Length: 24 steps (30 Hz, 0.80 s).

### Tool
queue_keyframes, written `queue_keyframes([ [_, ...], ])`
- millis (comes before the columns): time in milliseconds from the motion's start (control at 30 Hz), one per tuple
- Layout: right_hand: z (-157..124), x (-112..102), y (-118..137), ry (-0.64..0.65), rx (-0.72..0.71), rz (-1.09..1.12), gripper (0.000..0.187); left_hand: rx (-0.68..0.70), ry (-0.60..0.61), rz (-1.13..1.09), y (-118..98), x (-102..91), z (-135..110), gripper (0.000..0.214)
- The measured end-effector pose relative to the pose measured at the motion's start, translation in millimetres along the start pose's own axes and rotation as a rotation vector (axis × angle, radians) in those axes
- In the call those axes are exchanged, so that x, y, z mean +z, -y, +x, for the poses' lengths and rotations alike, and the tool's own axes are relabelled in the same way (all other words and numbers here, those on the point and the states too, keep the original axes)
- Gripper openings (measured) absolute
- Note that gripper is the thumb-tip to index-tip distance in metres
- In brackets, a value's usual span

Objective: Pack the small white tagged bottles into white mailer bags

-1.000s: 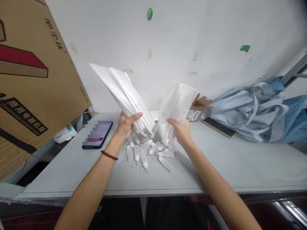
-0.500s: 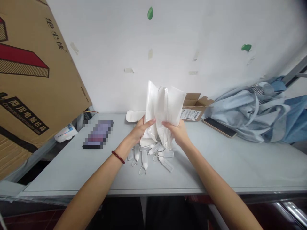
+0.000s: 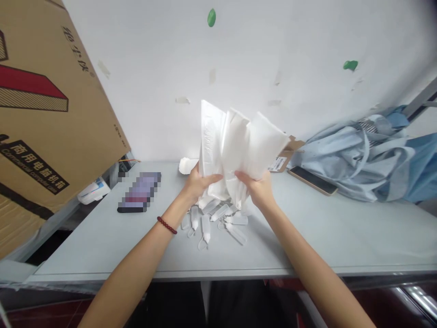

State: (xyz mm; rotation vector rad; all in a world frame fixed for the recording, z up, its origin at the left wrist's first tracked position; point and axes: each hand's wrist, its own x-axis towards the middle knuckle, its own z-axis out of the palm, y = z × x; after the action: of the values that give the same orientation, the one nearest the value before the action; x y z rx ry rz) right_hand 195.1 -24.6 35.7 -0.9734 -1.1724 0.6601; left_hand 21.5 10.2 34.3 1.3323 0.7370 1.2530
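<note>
A crumpled white plastic bag (image 3: pixel 235 146) stands up in front of me, fanned into three upright folds and glossy in parts. My left hand (image 3: pixel 201 182) is closed on its left side, thumb across the front. On the right side, my right hand (image 3: pixel 257 184) grips it the same way, thumb pointing inward. The fingers behind the plastic are hidden. Right below the bag's lower edge, several small translucent plastic tubes with white caps and loops (image 3: pixel 205 228) lie in a loose pile on the table. Whether anything is inside the bag I cannot tell.
The grey table (image 3: pixel 341 232) meets a white wall. A phone with a pixelated screen (image 3: pixel 141 191) lies left; another phone (image 3: pixel 312 180) lies right, beside pale blue cloth bags (image 3: pixel 362 164). Behind my hands are a small cardboard box (image 3: pixel 285 159) and a white piece (image 3: pixel 187 165). A big carton (image 3: pixel 54 114) leans left.
The bag has risen slightly and its upper folds have spread wider, the right one leaning further right over the small box. Both hands keep their grip; the tubes lie as before.
</note>
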Motion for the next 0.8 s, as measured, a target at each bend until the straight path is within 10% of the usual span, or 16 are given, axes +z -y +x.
queue_keyframes([
  [267, 15, -14, 1, -0.345, -0.097, -0.003, 0.027, 0.248, -0.196, 0.024, -19, -7.2, -3, 0.037],
  [533, 4, 1, -5, -0.084, -0.106, -0.290, 0.019, 0.101, 0.283, 0.164, -16, 10.8, -12, 0.052],
  [800, -4, 12, -2, 0.067, -0.035, -0.123, 0.023, 0.022, 0.229, 0.070, -2, 10.5, -8, 0.053],
])
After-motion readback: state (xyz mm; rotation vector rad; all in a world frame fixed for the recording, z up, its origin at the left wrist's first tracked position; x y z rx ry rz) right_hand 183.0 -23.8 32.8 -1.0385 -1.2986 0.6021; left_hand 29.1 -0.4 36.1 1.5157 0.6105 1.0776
